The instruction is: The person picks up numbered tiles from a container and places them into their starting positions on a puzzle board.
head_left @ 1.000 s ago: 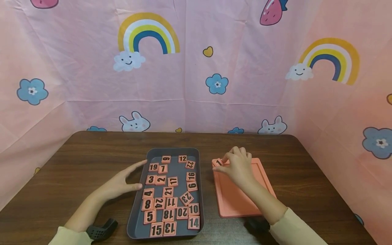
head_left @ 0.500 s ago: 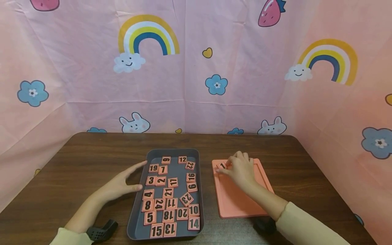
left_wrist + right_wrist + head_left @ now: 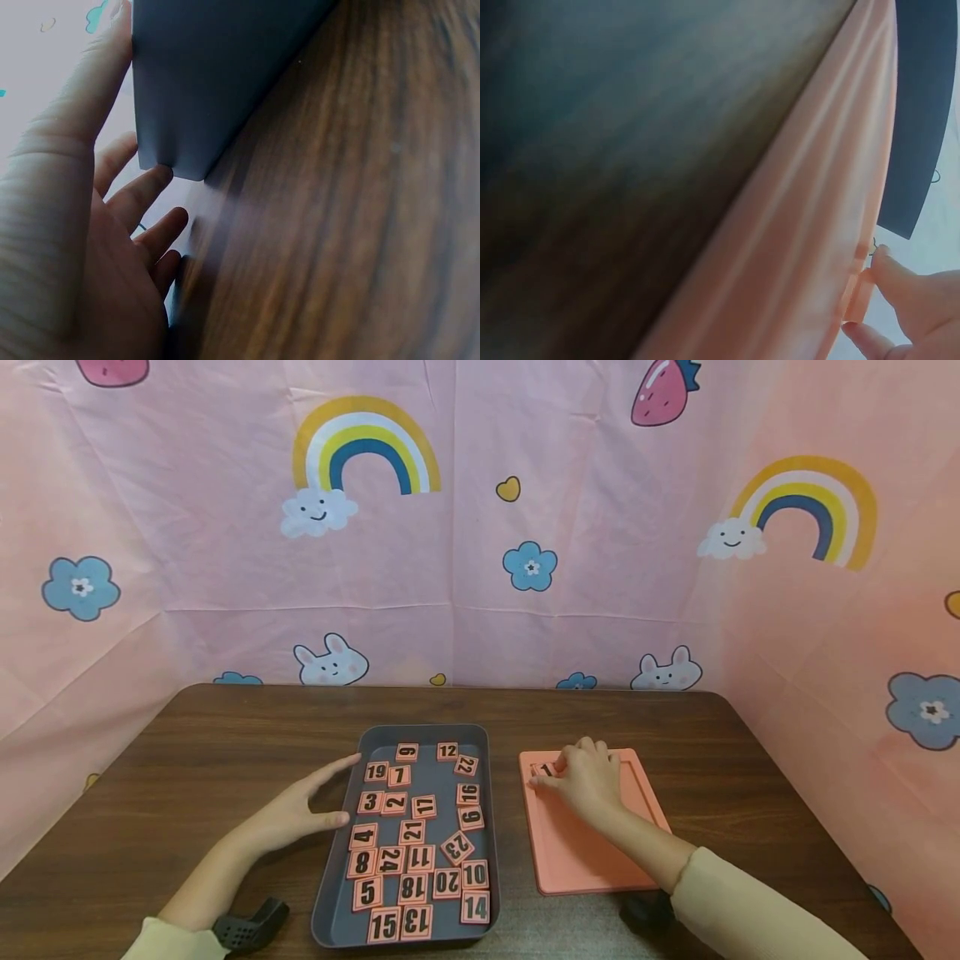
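My right hand (image 3: 591,781) pinches a pink number tile (image 3: 547,769) marked 1 between thumb and fingers. The tile is in the far left corner of a pink square tray (image 3: 577,852); in the right wrist view the tile (image 3: 860,295) sits at the tray's edge, between the fingertips. My left hand (image 3: 288,814) is spread beside a dark grey tray (image 3: 327,893), its thumb and fingers at the left wall. In the left wrist view, fingertips touch that grey wall (image 3: 202,75). Several pink number tiles lie loose inside the grey tray, such as tile 2 (image 3: 393,802) and tile 3 (image 3: 370,802).
Both trays rest on a dark brown wooden table (image 3: 187,760), with a strip of tabletop between them. A pink patterned cloth (image 3: 480,610) hangs behind and along both sides. A black wrist device (image 3: 251,927) is near my left forearm.
My right hand has shifted tile 1 slightly right and nearer, from the pink tray's corner rim to just inside it. My left hand and the grey tray stay put.
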Tool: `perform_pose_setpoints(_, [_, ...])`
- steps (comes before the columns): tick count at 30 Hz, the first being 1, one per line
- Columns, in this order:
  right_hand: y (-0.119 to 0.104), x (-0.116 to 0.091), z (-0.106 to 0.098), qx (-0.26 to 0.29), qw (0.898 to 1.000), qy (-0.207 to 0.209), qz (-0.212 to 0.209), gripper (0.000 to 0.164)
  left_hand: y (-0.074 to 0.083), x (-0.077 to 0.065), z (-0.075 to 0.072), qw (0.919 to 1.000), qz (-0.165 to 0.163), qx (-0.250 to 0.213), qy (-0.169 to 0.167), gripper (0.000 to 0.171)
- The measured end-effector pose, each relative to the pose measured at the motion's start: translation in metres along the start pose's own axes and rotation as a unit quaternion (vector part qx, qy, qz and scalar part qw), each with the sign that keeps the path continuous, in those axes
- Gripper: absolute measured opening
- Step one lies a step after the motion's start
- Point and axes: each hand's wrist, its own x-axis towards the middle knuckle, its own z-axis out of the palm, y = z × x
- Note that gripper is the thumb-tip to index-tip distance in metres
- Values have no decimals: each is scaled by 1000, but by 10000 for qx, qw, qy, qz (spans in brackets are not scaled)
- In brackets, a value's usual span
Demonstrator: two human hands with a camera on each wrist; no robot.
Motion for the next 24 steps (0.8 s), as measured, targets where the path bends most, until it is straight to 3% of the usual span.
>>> perform_pose_setpoints(7, [-1,3,4,4,9994,-309,179,43,-1,1,1,10000,2,61,25,79])
perform_pose_setpoints(14, [2,1,4,453,9974,-483,287,43,-1,1,0,9999,107,35,37,79])
perform_pose_setpoints(24, [6,-1,-1,453,9970,-610,149,38,-2,1,0,9999,118,76,47,79])
